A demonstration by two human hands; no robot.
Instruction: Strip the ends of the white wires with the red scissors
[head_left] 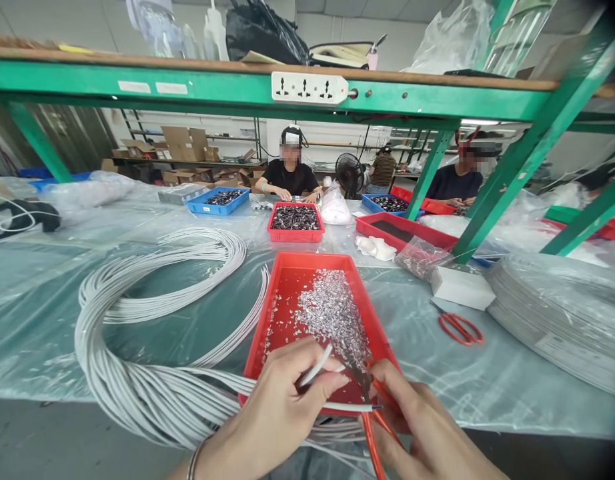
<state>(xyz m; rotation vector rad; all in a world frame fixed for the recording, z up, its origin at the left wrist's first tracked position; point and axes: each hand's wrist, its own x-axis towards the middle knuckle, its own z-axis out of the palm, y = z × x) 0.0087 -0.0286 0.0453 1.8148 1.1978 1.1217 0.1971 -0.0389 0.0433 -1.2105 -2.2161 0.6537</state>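
Observation:
My left hand (282,400) pinches the ends of thin white cables (317,365) over the near rim of a red tray (287,280). My right hand (420,420) is closed round an orange-handled cutting tool (372,430), its dark jaws (360,377) right beside the cable ends. A heap of small silvery snippets (332,313) lies in the tray. The white cables run left from my left hand into a large coiled bundle (152,320) on the plastic-covered table.
Red-handled scissors (460,328) and a white box (461,287) lie right of the tray, beside a wrapped stack of coils (562,313). Further back stand red trays (295,223) and blue trays (218,200) of dark parts. Two people sit across the table. Green shelf posts (517,167) rise at right.

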